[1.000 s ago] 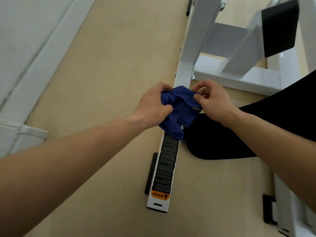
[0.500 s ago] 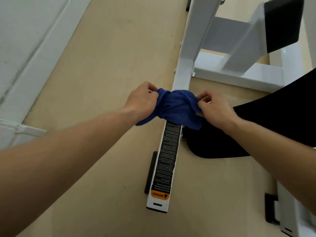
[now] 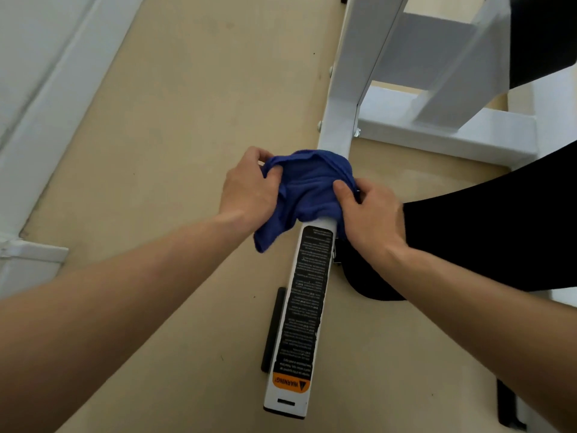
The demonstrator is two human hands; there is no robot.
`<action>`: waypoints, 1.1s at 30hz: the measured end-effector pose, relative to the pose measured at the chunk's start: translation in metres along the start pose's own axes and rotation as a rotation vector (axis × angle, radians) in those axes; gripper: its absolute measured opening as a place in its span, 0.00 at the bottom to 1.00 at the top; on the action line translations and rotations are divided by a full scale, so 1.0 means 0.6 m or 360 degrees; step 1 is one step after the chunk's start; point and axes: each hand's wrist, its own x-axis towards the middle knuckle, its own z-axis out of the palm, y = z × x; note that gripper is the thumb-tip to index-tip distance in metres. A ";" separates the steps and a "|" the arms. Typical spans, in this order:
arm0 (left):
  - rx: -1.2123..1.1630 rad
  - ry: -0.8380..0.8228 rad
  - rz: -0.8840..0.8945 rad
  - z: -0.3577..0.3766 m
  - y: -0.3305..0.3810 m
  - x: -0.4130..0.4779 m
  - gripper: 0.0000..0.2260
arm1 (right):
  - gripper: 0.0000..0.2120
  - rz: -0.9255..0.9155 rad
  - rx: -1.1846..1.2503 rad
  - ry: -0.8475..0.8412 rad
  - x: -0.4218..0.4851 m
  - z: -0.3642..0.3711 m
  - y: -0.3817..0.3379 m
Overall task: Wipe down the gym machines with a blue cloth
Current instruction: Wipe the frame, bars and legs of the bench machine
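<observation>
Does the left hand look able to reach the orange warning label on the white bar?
Probably yes: the left hand grips the blue cloth farther up that bar, and nothing covers the label.

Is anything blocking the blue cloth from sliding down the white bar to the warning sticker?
Nothing visible. Left hand and right hand grip the blue cloth on the white bar; its face lies bare down to the warning sticker.

Soft even daylight, wide-angle edge distortion
</observation>
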 end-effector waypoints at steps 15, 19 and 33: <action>-0.0017 -0.0384 0.0079 0.097 0.050 0.016 0.13 | 0.25 0.0259 0.0204 -0.0218 0.056 0.027 -0.025; 0.0002 -0.0500 0.0107 0.092 0.079 0.074 0.15 | 0.24 0.0256 0.0056 -0.0172 0.118 0.026 -0.042; -0.0212 -0.0661 0.0266 0.070 0.003 -0.011 0.13 | 0.17 0.0000 0.0162 -0.0314 0.021 0.026 -0.006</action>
